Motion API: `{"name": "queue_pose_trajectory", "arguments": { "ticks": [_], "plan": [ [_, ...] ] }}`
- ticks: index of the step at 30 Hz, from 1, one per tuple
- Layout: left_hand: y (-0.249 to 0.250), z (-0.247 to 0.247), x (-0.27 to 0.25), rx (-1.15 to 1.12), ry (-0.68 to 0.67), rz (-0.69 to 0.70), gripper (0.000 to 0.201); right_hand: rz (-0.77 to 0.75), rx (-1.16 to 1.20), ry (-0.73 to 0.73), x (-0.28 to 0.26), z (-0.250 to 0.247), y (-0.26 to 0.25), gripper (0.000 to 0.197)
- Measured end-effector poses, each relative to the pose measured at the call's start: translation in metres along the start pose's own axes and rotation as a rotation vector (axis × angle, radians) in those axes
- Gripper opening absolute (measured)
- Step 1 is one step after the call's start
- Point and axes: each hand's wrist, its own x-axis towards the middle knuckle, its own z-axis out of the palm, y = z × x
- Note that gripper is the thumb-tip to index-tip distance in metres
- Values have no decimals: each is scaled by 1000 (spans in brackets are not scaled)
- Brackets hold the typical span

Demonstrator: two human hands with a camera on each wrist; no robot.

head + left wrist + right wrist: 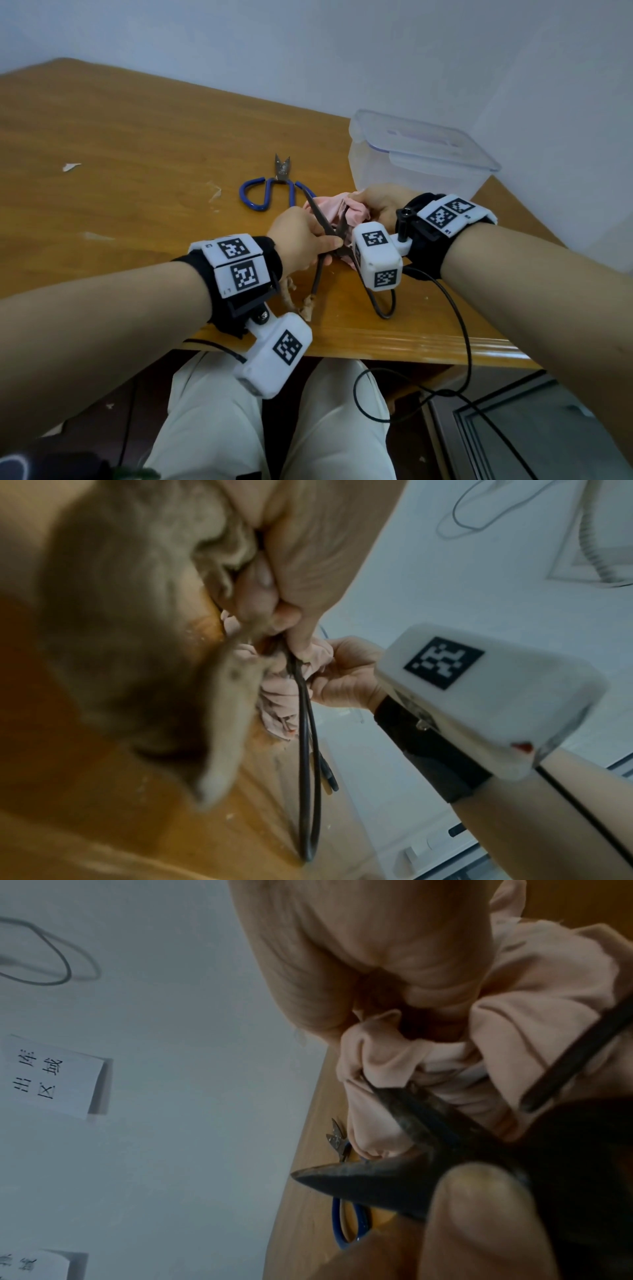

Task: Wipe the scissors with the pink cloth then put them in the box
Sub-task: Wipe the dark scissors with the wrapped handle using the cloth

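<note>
Dark metal scissors, blades parted, pinched by left hand; crumpled soft pink cloth clutched in right hand.

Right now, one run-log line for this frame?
phase: wiping | left hand: grips dark scissors, blades open | right hand: pink cloth bunched on blade | blue-handled scissors: on table | box: lid on
</note>
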Motion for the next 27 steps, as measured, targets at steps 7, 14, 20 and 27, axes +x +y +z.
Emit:
{"name": "queue_pose_trajectory", "arguments": {
  "ticks": [7, 14, 20, 27],
  "plan": [
    [0, -2, -4, -62, -6, 29, 23, -92, 79, 159, 4, -21, -8, 18],
    [-5, -6, 2, -119, 65, 11, 26, -12, 54, 38, -7, -12, 1, 26],
    [-3, -10, 7, -137, 83, -21, 22, 70, 100, -262, -26, -7, 1, 16],
    [0, -10, 8, -156, 77, -84, 13, 29, 135, -449, -29, -12, 3, 37]
  ]
}}
